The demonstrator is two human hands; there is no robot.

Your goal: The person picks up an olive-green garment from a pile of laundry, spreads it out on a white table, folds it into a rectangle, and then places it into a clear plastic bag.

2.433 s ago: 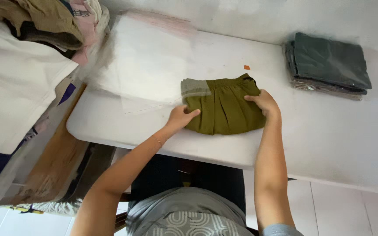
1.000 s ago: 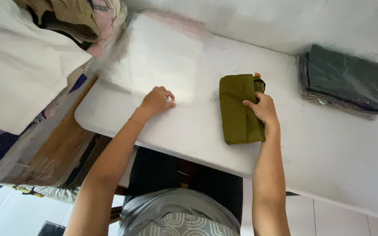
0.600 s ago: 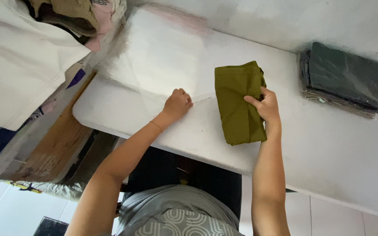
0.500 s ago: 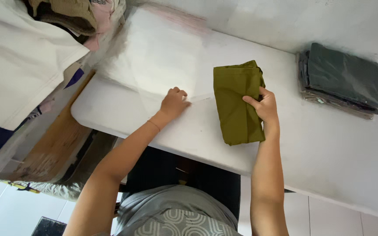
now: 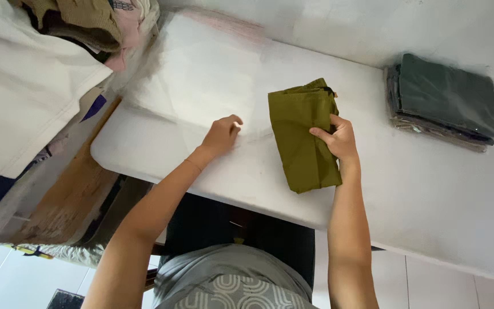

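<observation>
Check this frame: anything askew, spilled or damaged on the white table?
Nothing spilled or damaged. The folded olive garment lies slightly askew under the right hand; the left hand touches a clear plastic sheet. The bagged dark stack sits tidy.

A stack of flat packages [image 5: 444, 103] lies near the far right corner of the white table [image 5: 430, 194], well apart from my hands. Each is a folded dark garment sealed in a clear plastic bag; the top one shows dark green through glossy film, and the lower ones show as thin grey-brown layers along the stack's left and near edges. A large clear plastic bag [image 5: 201, 86] lies flat and empty on the table's far left part, nearly as pale as the tabletop, with a faint pinkish strip along its far edge. My left hand [image 5: 221, 134] rests at its near edge.
</observation>
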